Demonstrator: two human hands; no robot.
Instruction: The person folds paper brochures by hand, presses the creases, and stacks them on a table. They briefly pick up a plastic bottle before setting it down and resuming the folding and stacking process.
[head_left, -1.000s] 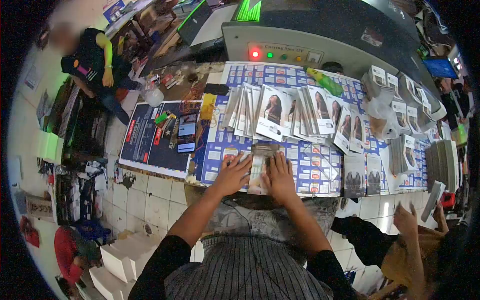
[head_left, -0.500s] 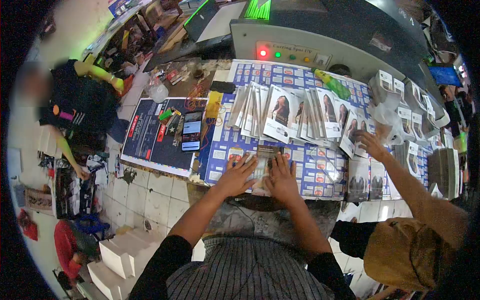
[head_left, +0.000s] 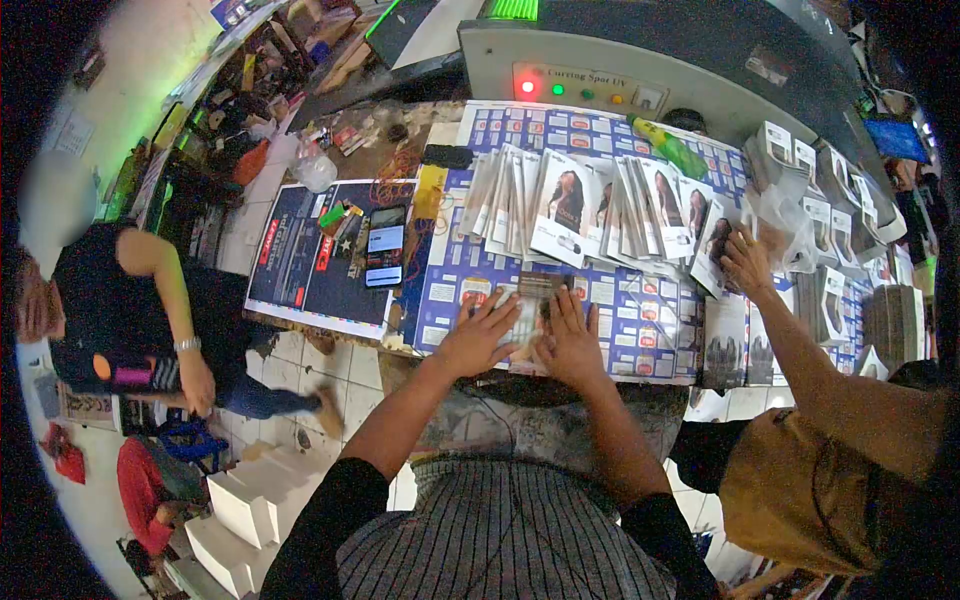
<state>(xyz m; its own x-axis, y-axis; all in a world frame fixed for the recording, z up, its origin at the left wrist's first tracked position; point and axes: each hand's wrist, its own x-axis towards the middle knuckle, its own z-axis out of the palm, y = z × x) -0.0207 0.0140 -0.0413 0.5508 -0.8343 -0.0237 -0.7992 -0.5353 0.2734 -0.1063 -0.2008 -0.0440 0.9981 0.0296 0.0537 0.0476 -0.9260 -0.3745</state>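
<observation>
My left hand (head_left: pixel 482 334) lies flat, fingers spread, on the left side of a small printed packet (head_left: pixel 540 284) at the table's front edge. On the packet's right side rests my right hand (head_left: pixel 570 338), its fingers stretched out. Between the hands the packet shows a dark top and a paler, glossy lower part; its rest is covered by the fingers. Just beyond, a spread row of white printed boxes (head_left: pixel 562 208) leans across the blue-and-white printed sheet (head_left: pixel 640 335).
A co-worker's hand (head_left: pixel 745 262) touches the right end of the row. Further right are stacked boxes (head_left: pixel 825 300) and a plastic bag (head_left: pixel 785 225). A phone (head_left: pixel 385 246) lies left; a green bottle (head_left: pixel 668 148) lies behind. Another person (head_left: pixel 130 290) stands far left.
The person at the far left has turned and lowered an arm. The co-worker's hand at right has shifted slightly at the row's end. My hands remain on the packet.
</observation>
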